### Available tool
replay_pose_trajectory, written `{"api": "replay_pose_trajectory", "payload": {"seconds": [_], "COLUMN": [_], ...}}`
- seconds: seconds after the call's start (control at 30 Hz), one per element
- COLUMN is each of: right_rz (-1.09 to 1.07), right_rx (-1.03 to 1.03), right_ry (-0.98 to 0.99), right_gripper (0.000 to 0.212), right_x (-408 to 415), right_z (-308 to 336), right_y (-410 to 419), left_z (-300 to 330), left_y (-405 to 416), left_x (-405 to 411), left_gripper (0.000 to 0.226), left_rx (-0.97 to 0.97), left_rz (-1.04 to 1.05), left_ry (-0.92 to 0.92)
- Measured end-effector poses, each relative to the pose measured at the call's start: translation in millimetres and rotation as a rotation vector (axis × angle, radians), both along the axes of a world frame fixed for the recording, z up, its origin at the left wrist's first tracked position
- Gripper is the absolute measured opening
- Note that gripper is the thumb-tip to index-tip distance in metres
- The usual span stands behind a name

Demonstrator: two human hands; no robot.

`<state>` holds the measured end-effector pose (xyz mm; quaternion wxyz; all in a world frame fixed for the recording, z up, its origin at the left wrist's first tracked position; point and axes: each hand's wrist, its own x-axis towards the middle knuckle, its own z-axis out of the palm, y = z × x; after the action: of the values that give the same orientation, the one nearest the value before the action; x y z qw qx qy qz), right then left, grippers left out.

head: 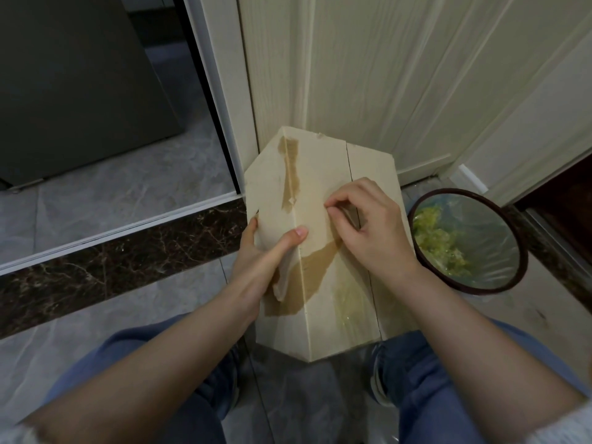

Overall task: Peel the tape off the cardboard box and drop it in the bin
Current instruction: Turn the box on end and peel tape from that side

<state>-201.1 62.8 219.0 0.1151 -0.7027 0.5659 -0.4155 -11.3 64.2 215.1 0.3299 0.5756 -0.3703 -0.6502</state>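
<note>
Picking at a tape edge on the box

The right hand is pinching its fingertips nearly shut on the tape, seemingly lifting an edge, while the left hand is clamping the cardboard box steady beside the bin.

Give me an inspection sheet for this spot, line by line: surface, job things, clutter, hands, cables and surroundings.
Surface: grey tiled floor with a dark marble strip.
Job things: cardboard box held over the lap, darker patches on its faces; clear tape glints on the near part; bin to the right, lined with a clear bag, yellow-green scraps inside.
Clutter: nothing seen.
Hands: left hand grips the box's left side, thumb across the face; right hand pinches at the box's surface with its fingertips.
Cables: nothing seen.
Surroundings: pale door behind the box, dark appliance at left, blue trousers below.
</note>
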Motion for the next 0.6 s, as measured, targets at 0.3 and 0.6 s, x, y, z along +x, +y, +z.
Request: {"api": "replay_pose_trajectory", "payload": {"seconds": [0.3,0.6], "right_rz": [0.041,0.118], "right_rx": [0.039,0.076], "right_ry": [0.047,0.082], "right_gripper": [0.008,0.041], "right_x": [-4.7,-2.2], "right_z": [0.9,-5.2], "right_y": [-3.1,0.3], "left_z": [-1.4,1.8], "left_y": [-0.5,-6.7], "left_x": [-0.3,1.0], "left_gripper": [0.13,0.126], "left_rx": [0.055,0.107], "left_rz": [-0.005,0.018], "left_ry": [-0.014,0.036]}}
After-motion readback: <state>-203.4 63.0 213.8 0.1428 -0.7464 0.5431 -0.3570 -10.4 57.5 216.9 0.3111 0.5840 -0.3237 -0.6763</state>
